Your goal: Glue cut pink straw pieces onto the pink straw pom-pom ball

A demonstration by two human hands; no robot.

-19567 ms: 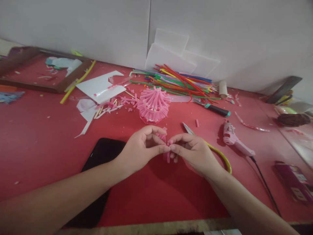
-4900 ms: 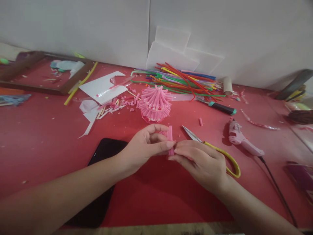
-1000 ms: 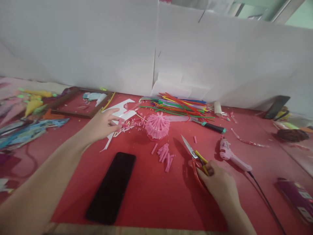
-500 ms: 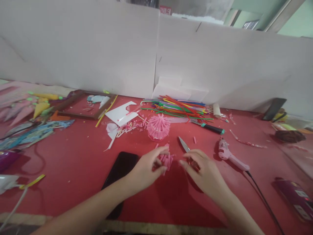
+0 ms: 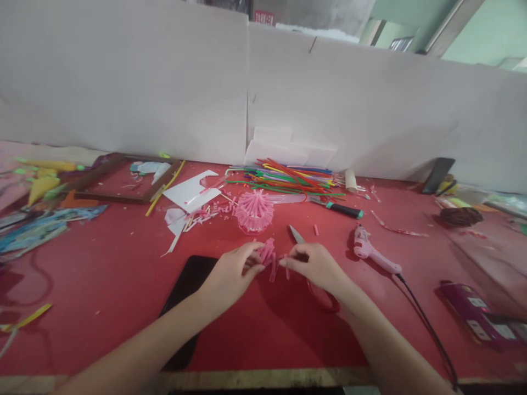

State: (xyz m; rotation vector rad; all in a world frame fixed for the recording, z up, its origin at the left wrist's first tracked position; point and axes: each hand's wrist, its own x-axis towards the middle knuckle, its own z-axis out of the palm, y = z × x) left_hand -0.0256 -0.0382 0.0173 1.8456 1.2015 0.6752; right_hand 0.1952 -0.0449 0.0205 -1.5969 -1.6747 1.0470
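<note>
My left hand point(image 5: 230, 273) and my right hand point(image 5: 315, 266) meet over a small heap of short pink straw pieces point(image 5: 269, 255) on the red table point(image 5: 102, 269). Both hands have fingers pinched at the pieces; what each pinch holds is too small to name. Behind the heap stands a pink dome made of straw pieces point(image 5: 254, 210). Scissors point(image 5: 298, 237) lie under my right hand, the blade tip showing and a red handle loop by my wrist.
A black phone point(image 5: 187, 285) lies under my left forearm. A pink glue gun point(image 5: 370, 251) with its black cord lies to the right. Coloured straws point(image 5: 288, 178), a knife with teal handle point(image 5: 341, 209), white scraps point(image 5: 189, 192), a wooden frame point(image 5: 123, 181) and a purple box point(image 5: 473, 312) sit around.
A second ago my left hand reached to the scraps at the far left and my right hand rested on the scissors; both have since come together at the pink heap. The camera tilted up.
</note>
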